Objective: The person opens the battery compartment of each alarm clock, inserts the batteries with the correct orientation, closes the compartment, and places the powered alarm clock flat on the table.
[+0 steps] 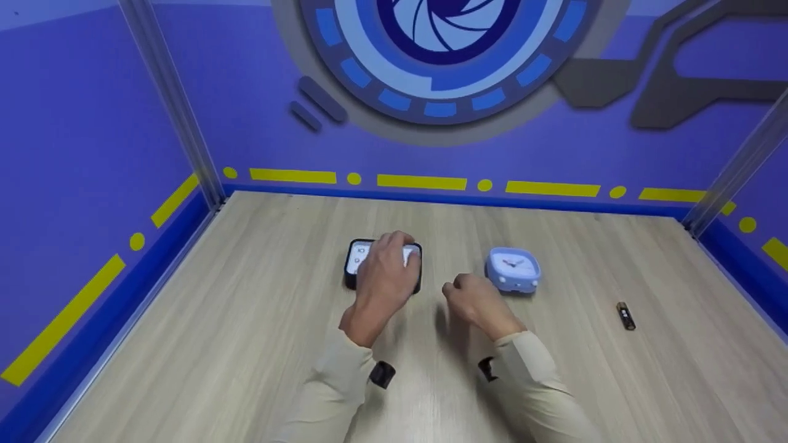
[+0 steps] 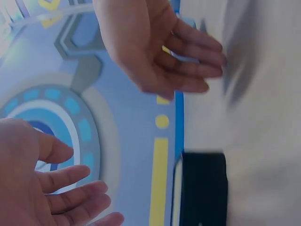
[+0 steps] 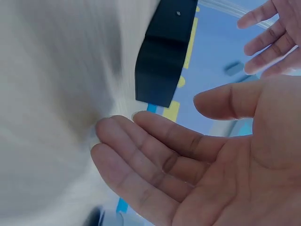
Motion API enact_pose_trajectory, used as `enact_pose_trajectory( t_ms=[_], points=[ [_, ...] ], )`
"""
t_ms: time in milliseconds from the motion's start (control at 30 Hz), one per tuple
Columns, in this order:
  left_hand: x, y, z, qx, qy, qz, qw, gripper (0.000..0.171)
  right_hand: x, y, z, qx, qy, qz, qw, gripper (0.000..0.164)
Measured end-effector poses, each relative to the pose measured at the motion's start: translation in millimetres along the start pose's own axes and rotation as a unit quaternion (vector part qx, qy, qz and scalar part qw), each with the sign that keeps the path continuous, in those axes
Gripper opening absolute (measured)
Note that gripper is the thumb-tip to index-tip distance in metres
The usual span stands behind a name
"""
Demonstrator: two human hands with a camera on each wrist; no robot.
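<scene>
Your left hand (image 1: 385, 271) is over the black-cased, rounded-square box with a white, dark-marked face (image 1: 357, 255), covering most of that face in the head view. The left wrist view shows its fingers loosely spread and holding nothing, with a gap between them and the black case.

Your right hand (image 1: 480, 301) hangs low above the bench, between that box and the light-blue, rounded-square alarm clock (image 1: 514, 271), just beside the clock's near left corner. In the right wrist view its fingers are slightly bent, the thumb stands apart from them, and they have hold of nothing; you cannot tell there whether the fingertips touch the bench.

The clock lies face up, its dial and hands showing, with small white knobs along the near edge. Well to its right, a black-and-gold cylindrical battery (image 1: 626, 316) lies on the pale wood-grain bench (image 1: 277, 295). Both your beige sleeves (image 1: 335, 381) reach in from the near edge.
</scene>
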State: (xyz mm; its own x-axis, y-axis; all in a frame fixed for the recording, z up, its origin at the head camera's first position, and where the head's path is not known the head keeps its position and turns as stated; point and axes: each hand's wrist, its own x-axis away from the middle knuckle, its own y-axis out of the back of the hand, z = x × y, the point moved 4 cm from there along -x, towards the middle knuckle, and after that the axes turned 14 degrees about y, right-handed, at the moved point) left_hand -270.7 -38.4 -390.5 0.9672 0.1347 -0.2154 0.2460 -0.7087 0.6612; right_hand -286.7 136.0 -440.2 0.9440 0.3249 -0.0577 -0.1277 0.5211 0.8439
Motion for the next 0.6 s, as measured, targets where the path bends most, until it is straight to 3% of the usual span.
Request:
enact_pose_trajectory(
  t_ms=[233, 600],
  points=[
    [4.1, -25.3, -24.2, -0.025, -0.002, 0.015, 0.9996, 0.031, 6.5, 20.9, -9.8, -0.014, 0.019, -0.035, 0.999, 0.028],
    [1.3, -56.1, -47.1, -0.032, 0.001, 0.02, 0.9993, 0.035, 12.7, 52.2, -22.0, -0.016, 0.037, -0.091, 0.995, 0.029]
  ],
)
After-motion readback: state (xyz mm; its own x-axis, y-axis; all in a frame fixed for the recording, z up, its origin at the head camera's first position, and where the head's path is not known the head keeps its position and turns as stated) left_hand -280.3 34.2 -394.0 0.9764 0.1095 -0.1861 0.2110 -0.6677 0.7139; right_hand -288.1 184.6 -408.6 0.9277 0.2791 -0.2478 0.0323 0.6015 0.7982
